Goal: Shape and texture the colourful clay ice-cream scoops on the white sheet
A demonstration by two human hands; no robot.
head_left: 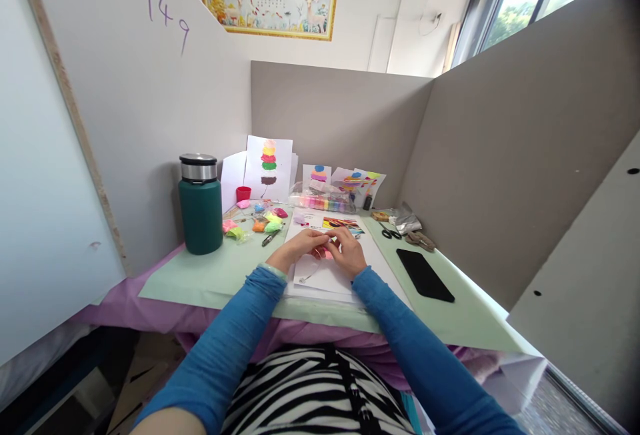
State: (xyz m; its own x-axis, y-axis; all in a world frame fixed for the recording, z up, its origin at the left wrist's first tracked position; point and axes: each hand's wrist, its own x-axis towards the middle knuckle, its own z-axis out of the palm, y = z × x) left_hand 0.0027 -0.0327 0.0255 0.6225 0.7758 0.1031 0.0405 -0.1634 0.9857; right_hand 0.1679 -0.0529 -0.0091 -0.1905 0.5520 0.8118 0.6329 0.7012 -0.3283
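My left hand point(303, 246) and my right hand point(347, 251) meet above white paper point(376, 267) in the middle of the table. The fingers of both are bent and pressed together at the tips around something too small to make out. Under the hands, a bit of pink point(329, 255) shows on the paper. A printed sheet with a colourful picture point(344, 224) lies just beyond the fingers. Near the left wrist is a pen point(271, 238), and farther left are bags of coloured clay point(259, 227).
A green bottle point(201, 211) stands at the left. A black phone point(425, 275), scissors point(391, 233) and a brown item point(420, 241) lie right. Behind are a red cup point(243, 193), a clear pack of colours point(323, 201) and propped drawings point(269, 167). Partitions surround the table.
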